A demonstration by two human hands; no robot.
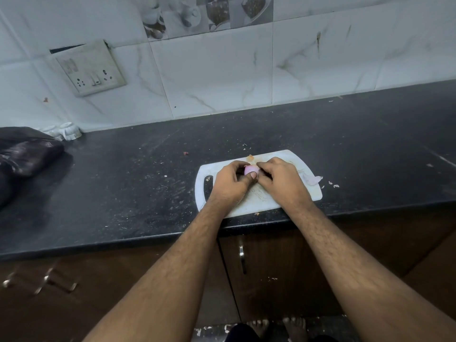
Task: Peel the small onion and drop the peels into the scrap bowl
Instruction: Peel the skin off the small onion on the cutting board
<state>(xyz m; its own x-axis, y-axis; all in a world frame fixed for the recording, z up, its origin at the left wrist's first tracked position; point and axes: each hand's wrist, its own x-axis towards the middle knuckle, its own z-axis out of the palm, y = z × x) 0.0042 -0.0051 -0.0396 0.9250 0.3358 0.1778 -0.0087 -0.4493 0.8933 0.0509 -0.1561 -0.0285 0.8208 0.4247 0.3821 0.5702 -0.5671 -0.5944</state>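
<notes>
A small pink-purple onion (249, 169) is held above the white cutting board (311, 193). My left hand (230, 185) grips it from the left, with the thumb pressed on its front. Fingertips of my right hand (278, 178) pinch the onion's right side. Most of the onion is hidden by my fingers. A pale pink peel (312, 179) lies on the board's right end, and an orange-brown scrap (250, 157) sits at its far edge. No scrap bowl is in view.
The board lies near the front edge of a black counter (123, 183) speckled with small bits. A dark plastic bag (27, 156) and small white cups (70, 130) stand at the far left. A tiled wall with a switch plate (91, 67) rises behind.
</notes>
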